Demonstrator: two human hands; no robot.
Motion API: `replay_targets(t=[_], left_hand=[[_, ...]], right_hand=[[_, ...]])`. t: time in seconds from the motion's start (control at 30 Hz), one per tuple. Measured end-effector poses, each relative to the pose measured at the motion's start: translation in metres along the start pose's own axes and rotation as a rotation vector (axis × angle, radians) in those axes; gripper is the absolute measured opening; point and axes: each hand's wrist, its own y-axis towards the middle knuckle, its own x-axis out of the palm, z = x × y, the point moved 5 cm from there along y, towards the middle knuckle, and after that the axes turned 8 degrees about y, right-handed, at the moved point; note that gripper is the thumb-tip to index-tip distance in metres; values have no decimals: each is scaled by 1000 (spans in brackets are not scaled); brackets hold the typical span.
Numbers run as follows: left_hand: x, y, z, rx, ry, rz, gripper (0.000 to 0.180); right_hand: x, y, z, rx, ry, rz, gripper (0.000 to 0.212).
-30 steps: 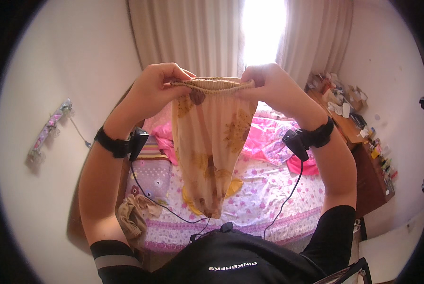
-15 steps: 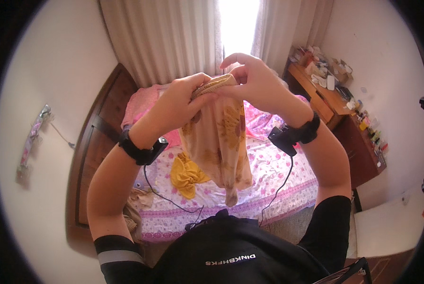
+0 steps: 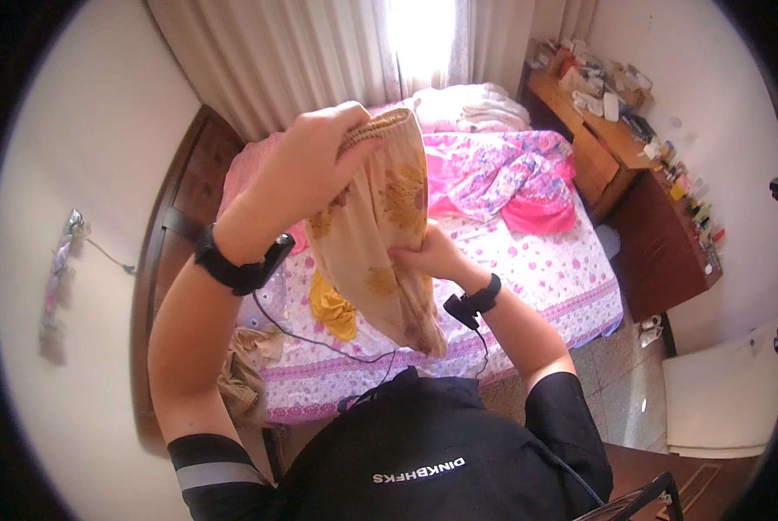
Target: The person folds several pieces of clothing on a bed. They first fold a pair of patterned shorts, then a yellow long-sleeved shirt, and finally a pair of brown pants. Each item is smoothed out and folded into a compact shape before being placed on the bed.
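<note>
Over the bed (image 3: 550, 269), flowered garment (image 3: 363, 230) in pinch of left hand (image 3: 311, 165) at waistband (image 3: 394, 123) and right hand (image 3: 439, 255) lower.

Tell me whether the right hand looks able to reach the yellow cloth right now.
Probably not directly: the right hand is on the garment, which hangs between it and the yellow cloth in this view.

White capital letters (image 3: 418, 471) stand in one line on the black shirt (image 3: 385, 434), lower middle of the frame. They appear upside down.
</note>
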Motion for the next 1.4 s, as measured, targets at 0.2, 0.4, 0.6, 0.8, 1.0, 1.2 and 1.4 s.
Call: replay_targets(t=[0.2,0.4,0.6,0.8,1.0,1.2,1.4], left_hand=[[-10,11,20,55,87,20,21],[-37,9,33,-63,177,75,19],[-69,0,21,-99,370,140,25],[-61,-8,0,-150,383,134,27],[6,8,10,-239,144,-41,19],[79,62,47,85,192,-150,21],[94,95,88,304,236,-111,19]], right_hand=[[9,-10,78,29,121,-253,51],[29,-10,164,50,89,-441,38],[15,-36,231,305,68,-495,35],[-59,-74,264,434,84,-382,31],[-119,-9,130,182,93,-358,84],[-120,8,-57,-144,436,-280,68],[-145,-6,-60,-83,220,-94,56]])
